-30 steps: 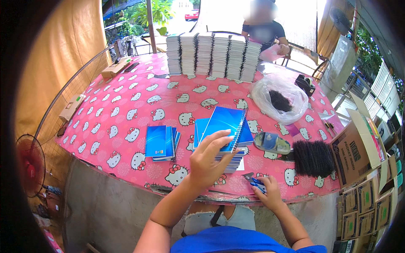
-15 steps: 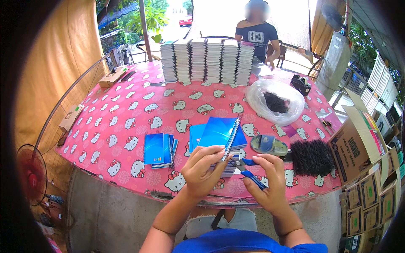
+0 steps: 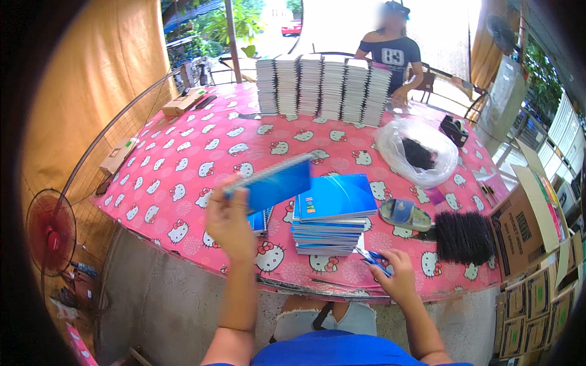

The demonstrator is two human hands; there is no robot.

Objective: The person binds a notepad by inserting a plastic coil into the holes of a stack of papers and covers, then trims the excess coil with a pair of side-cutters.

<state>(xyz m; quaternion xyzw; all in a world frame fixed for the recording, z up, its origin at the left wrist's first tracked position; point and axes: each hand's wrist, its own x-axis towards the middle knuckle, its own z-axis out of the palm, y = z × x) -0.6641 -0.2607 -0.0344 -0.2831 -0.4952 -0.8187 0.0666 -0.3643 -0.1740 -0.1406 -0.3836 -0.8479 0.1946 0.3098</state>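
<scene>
My left hand (image 3: 231,222) is closed on the bound edge of a blue spiral notebook (image 3: 282,186), which is raised and tilted, slightly smeared by motion. Below it, a small stack of blue spiral notebooks (image 3: 261,221) is mostly hidden. A taller pile of blue-covered booklets (image 3: 334,198) stands to the right of the held one. My right hand (image 3: 398,276) grips blue-handled pliers (image 3: 373,258) low over the table's near edge, their jaws pointing at the foot of the tall pile. A slipper (image 3: 405,215) and a bundle of black spiral coils (image 3: 464,238) lie farther right.
Tall stacks of booklets (image 3: 320,88) line the far side of the pink tablecloth (image 3: 201,161). A clear plastic bag (image 3: 386,143) holds more black coils. Cardboard boxes (image 3: 519,219) crowd the right, a fan (image 3: 52,235) stands left. Another person (image 3: 394,61) is across the table.
My left hand has carried the spiral notebook left, away from the pliers and over the small stack. My right hand has drawn lower with the pliers. The whole view has shifted slightly.
</scene>
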